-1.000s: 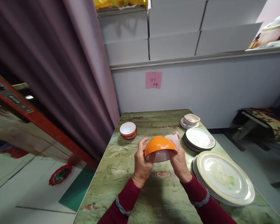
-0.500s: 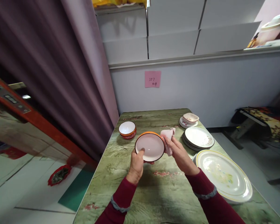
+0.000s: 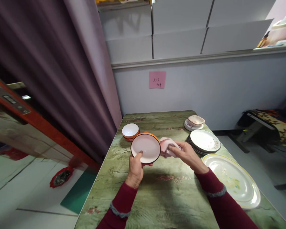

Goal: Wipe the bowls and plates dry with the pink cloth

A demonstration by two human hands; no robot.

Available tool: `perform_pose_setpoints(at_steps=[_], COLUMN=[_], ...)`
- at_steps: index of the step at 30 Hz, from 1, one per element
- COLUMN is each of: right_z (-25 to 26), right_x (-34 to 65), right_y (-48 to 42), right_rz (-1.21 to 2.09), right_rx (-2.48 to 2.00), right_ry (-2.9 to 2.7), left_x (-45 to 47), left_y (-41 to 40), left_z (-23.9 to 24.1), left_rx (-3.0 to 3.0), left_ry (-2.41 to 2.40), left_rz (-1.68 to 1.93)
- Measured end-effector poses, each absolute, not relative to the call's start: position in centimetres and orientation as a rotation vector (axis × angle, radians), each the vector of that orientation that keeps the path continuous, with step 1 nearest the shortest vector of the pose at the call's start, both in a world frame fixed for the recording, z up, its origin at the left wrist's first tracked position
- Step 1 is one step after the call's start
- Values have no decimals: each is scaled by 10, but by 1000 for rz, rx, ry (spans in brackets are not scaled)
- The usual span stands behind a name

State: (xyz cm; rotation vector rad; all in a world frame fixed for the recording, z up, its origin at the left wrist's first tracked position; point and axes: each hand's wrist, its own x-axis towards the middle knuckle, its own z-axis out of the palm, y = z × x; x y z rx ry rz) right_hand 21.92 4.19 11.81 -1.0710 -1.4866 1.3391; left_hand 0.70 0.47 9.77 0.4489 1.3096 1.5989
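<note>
My left hand (image 3: 135, 168) grips the near rim of an orange bowl (image 3: 145, 148) with a white inside, tilted so the inside faces me, above the green marbled table (image 3: 157, 194). Just right of the bowl, my right hand (image 3: 186, 153) is closed on a crumpled pink cloth (image 3: 165, 146) that touches the bowl's right side. A second orange bowl (image 3: 130, 131) with a white inside stands upright on the table behind the held one.
A stack of large white plates (image 3: 231, 179) lies at the right edge, a stack of smaller plates (image 3: 204, 141) behind it, and small dishes (image 3: 194, 122) at the far right corner. A purple curtain (image 3: 69, 73) hangs left. A pink note (image 3: 157, 79) is stuck on the wall.
The bowl was upside down a second ago; it has been turned so its white inside faces me and carried a little left. The right hand with the cloth has come off to the bowl's right side.
</note>
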Motion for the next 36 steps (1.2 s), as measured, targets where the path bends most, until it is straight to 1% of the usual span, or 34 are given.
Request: perform_pose_setpoints(at_steps=[2,5,10,13,15,18,22,26,28,31,32,33,36], right_z=[121,124,121,116,116,125,142,151,151,150,150,150,153], right_x=[217,217,213,207,204,205,207,209,212,217,218,220,222], right_y=[41,40,47,58,63,63,55,53,56,60,61,61,62], right_rz=[1318,1195,1456,1469,1476,1464,1396,1470,1325,888,789,742,763], right_rx=[-1095,-1111,-968,-1007,-992,-947,-945,-868,-922,-1137,-1187,-1219,-1245], right_ry=[-1470,-1426,-1156,-867,-789,-876,-967,-1182,-1348,-1538,-1589,-1627,-1674], left_x=[9,11,10,9,8,5,2,1,0,-3,-4,-4,-3], left_y=[3,2,0,-1,-3,-2,0,0,-1,-1,-1,-1,-1], left_z=[99,101,105,107,107,101,90,84,83,82,82,82,84], left_rx=[430,419,428,440,468,550,680,694,712,762,772,773,749], left_ry=[1314,1319,1312,1322,1330,1333,1343,1365,1366,1375,1378,1380,1372], left_rz=[1598,1615,1613,1579,1538,1486,1522,1449,1440,1477,1488,1493,1494])
